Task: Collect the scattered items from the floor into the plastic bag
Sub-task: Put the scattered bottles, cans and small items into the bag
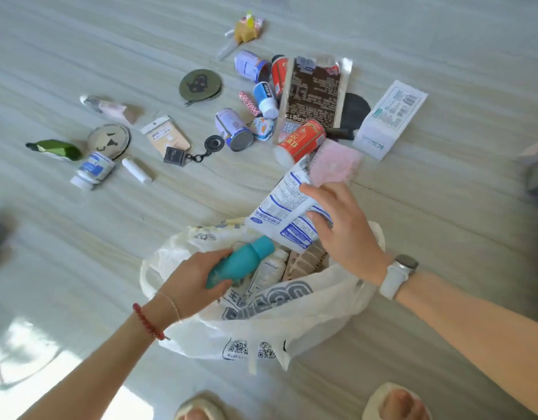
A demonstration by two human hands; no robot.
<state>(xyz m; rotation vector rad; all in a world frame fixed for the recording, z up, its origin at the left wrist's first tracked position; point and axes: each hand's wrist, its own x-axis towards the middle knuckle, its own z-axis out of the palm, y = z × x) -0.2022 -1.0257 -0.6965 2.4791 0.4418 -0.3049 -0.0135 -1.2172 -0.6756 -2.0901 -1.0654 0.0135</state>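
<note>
The white plastic bag (279, 325) sits open on the pale floor (79, 237), near the person's feet. The left hand (190, 278) is wrapped around a teal bottle (242, 260) and holds it over the bag's mouth. The right hand (345, 230) pinches a white and blue packet (287, 213) just above the bag. Inside the bag lies a white bottle (269, 271), a bit blurry. Farther off, many things lie on the floor, like a red can (301, 140), a purple can (234, 128) and a green pouch (57, 150).
</note>
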